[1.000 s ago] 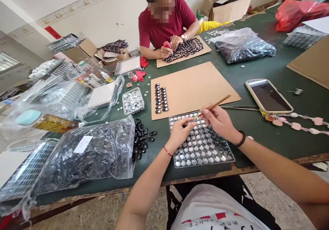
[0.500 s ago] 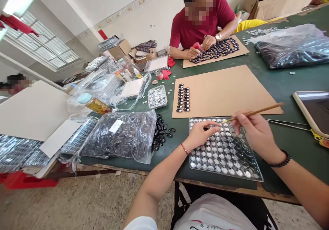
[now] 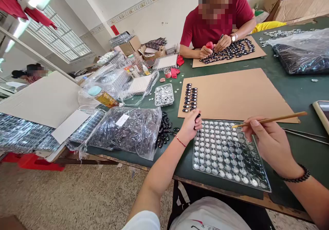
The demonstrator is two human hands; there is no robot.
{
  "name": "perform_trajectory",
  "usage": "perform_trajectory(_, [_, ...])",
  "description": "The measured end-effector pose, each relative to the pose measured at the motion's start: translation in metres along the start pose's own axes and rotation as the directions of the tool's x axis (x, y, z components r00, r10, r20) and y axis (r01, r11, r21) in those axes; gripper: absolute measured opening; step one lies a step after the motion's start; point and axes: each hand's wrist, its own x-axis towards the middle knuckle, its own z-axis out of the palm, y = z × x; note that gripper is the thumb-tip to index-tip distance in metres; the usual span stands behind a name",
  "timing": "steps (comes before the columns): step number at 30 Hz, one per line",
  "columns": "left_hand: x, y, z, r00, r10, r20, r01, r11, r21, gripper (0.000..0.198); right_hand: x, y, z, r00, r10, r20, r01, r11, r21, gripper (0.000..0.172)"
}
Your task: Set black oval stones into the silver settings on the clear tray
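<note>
My left hand (image 3: 190, 124) is closed in a pinch on a small black bead (image 3: 197, 116), held at the far left corner of a clear tray of silver settings (image 3: 226, 151). My right hand (image 3: 267, 139) grips a thin wooden stick (image 3: 272, 120) whose tip points left over the tray's far edge. Just beyond lies a brown cardboard sheet (image 3: 236, 93) bearing short rows of finished black pieces (image 3: 190, 98). A heap of loose black beads (image 3: 164, 129) lies left of the tray.
A plastic bag of black beads (image 3: 125, 132) lies at the left, with a small tub of silver pieces (image 3: 164, 95) behind it. Across the green table (image 3: 298, 89) a person in a red shirt (image 3: 218, 21) works on another cardboard sheet. A phone (image 3: 322, 110) sits at the right edge.
My left hand moved from over the tray to its far left corner, now pinching a black bead. My right hand drew back to the right with the stick. The view swung left.
</note>
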Motion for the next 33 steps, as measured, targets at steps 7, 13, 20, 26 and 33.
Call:
perform_trajectory(7, [-0.008, -0.025, 0.017, 0.987, 0.1, 0.128, -0.16, 0.721, 0.674, 0.024, -0.001, -0.001, 0.002, 0.988, -0.14, 0.059, 0.152, 0.943, -0.297, 0.016])
perform_trajectory(13, [-0.009, -0.033, 0.017, 0.967, 0.032, 0.254, -0.224, 0.581, 0.783, 0.035, -0.003, 0.0, 0.005, 0.891, -0.322, 0.32, 0.444, 0.759, -0.476, 0.019])
perform_trajectory(20, [-0.005, -0.035, 0.015, 0.957, -0.01, 0.291, -0.224, 0.614, 0.757, 0.037, -0.002, 0.007, 0.008, 0.82, -0.398, 0.411, 0.568, 0.651, -0.503, 0.013])
perform_trajectory(26, [-0.006, -0.034, 0.015, 0.966, -0.011, 0.257, -0.193, 0.629, 0.753, 0.038, 0.0, 0.012, 0.008, 0.809, -0.41, 0.422, 0.586, 0.63, -0.51, 0.014])
perform_trajectory(33, [-0.01, -0.032, 0.018, 0.964, -0.013, 0.265, -0.194, 0.646, 0.739, 0.036, -0.002, 0.011, 0.007, 0.805, -0.416, 0.424, 0.592, 0.616, -0.519, 0.014])
